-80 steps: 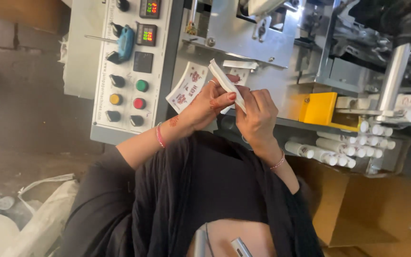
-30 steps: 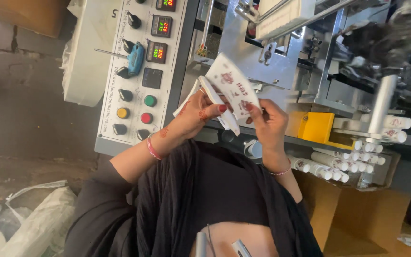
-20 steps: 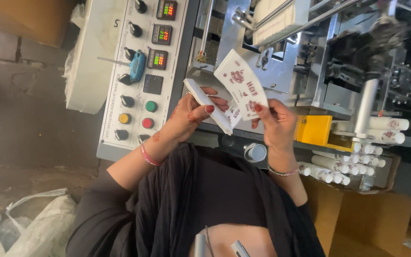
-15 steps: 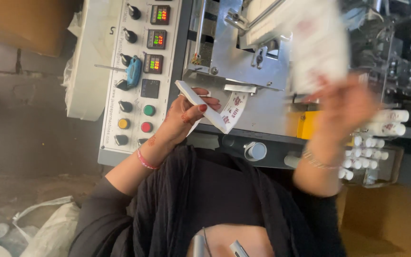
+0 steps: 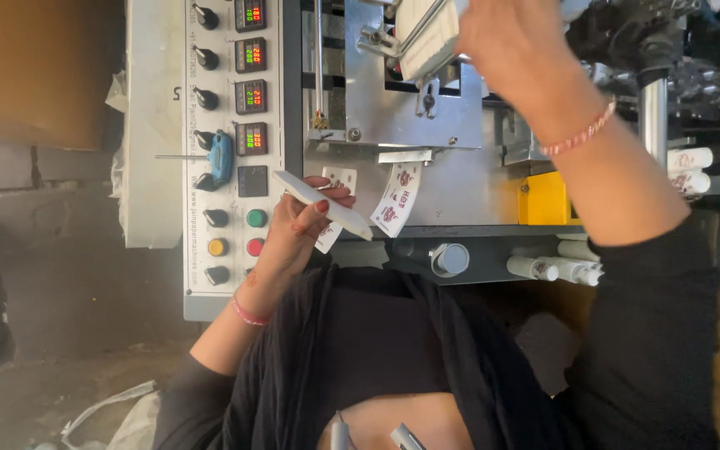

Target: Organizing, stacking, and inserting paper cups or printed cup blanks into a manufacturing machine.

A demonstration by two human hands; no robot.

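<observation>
Since the earlier frames we have lifted our right hand point(image 5: 514, 46) away from the left one and up to the top of the picture, where it now rests against the stack of flat white cards point(image 5: 428, 40) held in the slanted metal feeder point(image 5: 385, 42) of the machine. From this angle we cannot tell how its fingers are set or whether they grip anything. Our left hand point(image 5: 297, 229) is low in front of the control panel point(image 5: 231, 142), its fingers closed on a bundle of flat white cards point(image 5: 320, 204) that sticks out slantwise to either side of the thumb, with one printed card peeking out beneath. Just right of that bundle a printed strip point(image 5: 397, 198) hangs down from the steel face of the machine. On the panel beside our left hand we see a column of black knobs, small lit number displays, a blue handle point(image 5: 221, 158), and green, yellow and red buttons. Further right, a yellow block point(image 5: 543, 198) sits on the machine, and white tubes point(image 5: 556, 268) lie below it and at the far right edge.
</observation>
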